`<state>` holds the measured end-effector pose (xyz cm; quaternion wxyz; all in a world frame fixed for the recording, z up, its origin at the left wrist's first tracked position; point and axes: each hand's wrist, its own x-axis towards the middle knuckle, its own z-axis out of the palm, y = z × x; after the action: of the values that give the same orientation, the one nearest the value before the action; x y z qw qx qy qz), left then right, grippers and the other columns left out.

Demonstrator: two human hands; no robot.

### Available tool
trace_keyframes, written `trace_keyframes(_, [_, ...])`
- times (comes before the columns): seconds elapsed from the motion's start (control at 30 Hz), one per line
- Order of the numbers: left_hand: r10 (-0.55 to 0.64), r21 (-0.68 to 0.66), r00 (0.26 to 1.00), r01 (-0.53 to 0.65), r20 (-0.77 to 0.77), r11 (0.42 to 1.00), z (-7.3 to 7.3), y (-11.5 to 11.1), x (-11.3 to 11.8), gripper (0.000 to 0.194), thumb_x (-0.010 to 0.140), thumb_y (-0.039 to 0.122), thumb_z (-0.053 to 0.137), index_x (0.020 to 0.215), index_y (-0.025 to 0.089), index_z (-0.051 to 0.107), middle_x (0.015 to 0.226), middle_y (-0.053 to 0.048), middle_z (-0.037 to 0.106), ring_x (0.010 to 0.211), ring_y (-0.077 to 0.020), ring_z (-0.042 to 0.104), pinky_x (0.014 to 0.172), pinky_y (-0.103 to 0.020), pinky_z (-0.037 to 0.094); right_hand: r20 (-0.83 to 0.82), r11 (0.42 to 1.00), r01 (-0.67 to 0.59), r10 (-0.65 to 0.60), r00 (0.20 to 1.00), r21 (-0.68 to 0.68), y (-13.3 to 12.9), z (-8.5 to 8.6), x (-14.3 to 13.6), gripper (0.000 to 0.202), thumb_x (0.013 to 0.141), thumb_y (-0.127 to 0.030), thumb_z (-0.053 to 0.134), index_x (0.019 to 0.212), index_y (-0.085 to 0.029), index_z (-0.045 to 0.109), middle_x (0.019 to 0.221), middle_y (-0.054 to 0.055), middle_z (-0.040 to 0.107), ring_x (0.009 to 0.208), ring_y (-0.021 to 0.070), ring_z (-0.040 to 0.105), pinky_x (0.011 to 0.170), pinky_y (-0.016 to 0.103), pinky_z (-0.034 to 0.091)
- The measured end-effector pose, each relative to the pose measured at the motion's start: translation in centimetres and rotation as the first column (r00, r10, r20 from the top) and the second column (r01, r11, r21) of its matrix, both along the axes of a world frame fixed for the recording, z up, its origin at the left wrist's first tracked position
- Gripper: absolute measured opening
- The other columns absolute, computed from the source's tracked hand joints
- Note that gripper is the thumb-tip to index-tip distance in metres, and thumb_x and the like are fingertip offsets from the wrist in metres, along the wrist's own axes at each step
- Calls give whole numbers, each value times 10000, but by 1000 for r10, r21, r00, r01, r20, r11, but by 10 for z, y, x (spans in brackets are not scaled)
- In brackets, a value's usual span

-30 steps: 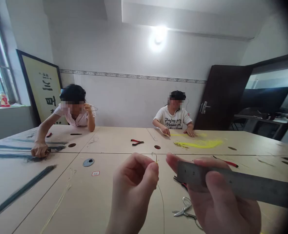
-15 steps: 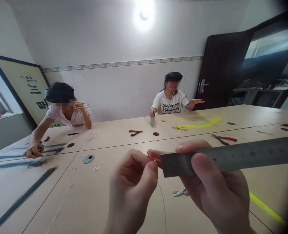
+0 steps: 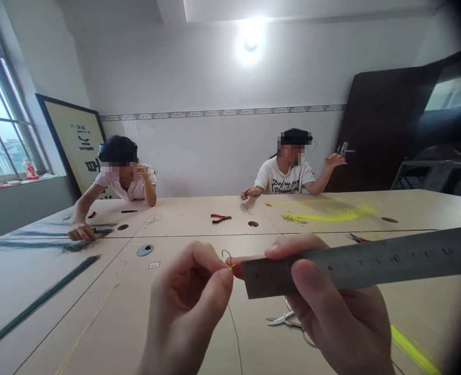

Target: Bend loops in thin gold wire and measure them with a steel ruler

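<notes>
Between its thumb and fingertip, my left hand (image 3: pixel 187 307) pinches a small curved fish hook (image 3: pixel 226 253) with a bit of yellow thread at its base. A thin dark line (image 3: pixel 236 333) hangs below the fingers toward the tabletop. My right hand (image 3: pixel 332 307) is closed around a steel ruler (image 3: pixel 371 263), held nearly level, its end close to the hook. One of the right fingers reaches behind the ruler end to the hook; whether it touches is unclear. Below the ruler lies a pair of scissors (image 3: pixel 283 319), partly covered by my right hand.
On the table (image 3: pixel 183 224) lie red-handled pliers (image 3: pixel 220 219), a second pair of pliers (image 3: pixel 356 238), a dark fibre bundle (image 3: pixel 43 302), yellow fibre (image 3: pixel 413 346), and a grey cable-hole cover (image 3: pixel 144 250). Two co-workers sit opposite, a left person (image 3: pixel 125 182) and a right person (image 3: pixel 281 177).
My view has tilted up, and both hands sit further left in it. The hook's bend shows more clearly. More of the scissors is visible. The right co-worker has raised a hand.
</notes>
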<state>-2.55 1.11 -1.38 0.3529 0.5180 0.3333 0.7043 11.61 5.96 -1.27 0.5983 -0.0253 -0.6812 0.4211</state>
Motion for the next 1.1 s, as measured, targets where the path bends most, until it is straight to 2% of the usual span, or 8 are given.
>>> trace_keyframes(0.13, [-18, -14, 1000, 18, 3, 1000, 0, -2, -1, 189, 812, 252, 656, 639, 198, 603, 591, 53, 554, 562, -54, 468, 527, -98, 406, 16, 995, -99, 99, 995, 2, -2, 1, 1, 185, 979, -279, 443, 1047, -310, 612, 993, -31, 737, 920, 115, 688, 789, 175, 562])
trace_keyframes(0.27, [6, 15, 999, -5, -34, 1000, 3, -3, -2, 194, 823, 207, 629, 635, 195, 588, 590, 54, 560, 568, -49, 496, 538, -84, 425, 35, 986, -164, 164, 986, -21, -4, 1, 0, 199, 980, -274, 437, 1057, -325, 613, 1062, -33, 728, 972, 111, 679, 809, 165, 558])
trace_keyframes(0.37, [62, 55, 993, -56, -104, 997, 8, -5, -4, 199, 810, 167, 621, 619, 197, 574, 562, 66, 532, 548, -41, 489, 529, -67, 426, 33, 988, -154, 155, 987, -28, -2, 0, -1, 196, 977, -274, 447, 1045, -321, 625, 1075, -43, 725, 1008, 80, 661, 828, 111, 525])
trace_keyframes(0.47, [119, 57, 980, -111, -162, 992, 12, -6, -4, 204, 785, 153, 625, 592, 196, 577, 547, 65, 522, 535, -40, 490, 511, -61, 425, 37, 993, -122, 122, 992, -6, 0, 0, -3, 197, 978, -274, 446, 1037, -319, 628, 1077, -54, 725, 1031, 80, 652, 825, 106, 526])
trace_keyframes(0.67, [113, 33, 977, -109, -183, 993, 15, -10, -3, 187, 766, 143, 610, 590, 192, 572, 538, 62, 540, 509, -40, 486, 487, -70, 417, 9, 991, -134, 134, 991, -23, -4, -3, -4, 190, 968, -271, 473, 1023, -325, 647, 1058, -95, 727, 1001, 40, 655, 823, 52, 495])
trace_keyframes(0.87, [80, -15, 991, -83, -107, 996, 14, -14, -4, 182, 739, 142, 627, 579, 184, 551, 586, 55, 583, 526, -40, 494, 475, -79, 402, 33, 992, -129, 129, 991, -14, -8, -4, -5, 182, 964, -299, 474, 1031, -337, 638, 1072, -46, 729, 1032, 95, 654, 836, 138, 536])
trace_keyframes(1.0, [57, -21, 995, -59, -79, 998, 13, -13, -2, 176, 711, 116, 635, 568, 181, 558, 582, 58, 589, 507, -33, 481, 465, -76, 396, 14, 991, -130, 131, 991, -15, -8, -5, -7, 190, 968, -286, 466, 1043, -333, 634, 1076, -39, 726, 1010, 94, 664, 837, 131, 535])
trace_keyframes(1.1, [54, -20, 997, -55, -54, 998, 13, -13, 0, 178, 703, 102, 631, 560, 183, 563, 574, 57, 593, 498, -33, 478, 458, -76, 393, 5, 993, -118, 118, 993, 8, -9, -6, -6, 192, 967, -288, 462, 1032, -328, 639, 1073, -27, 726, 995, 130, 675, 816, 190, 572])
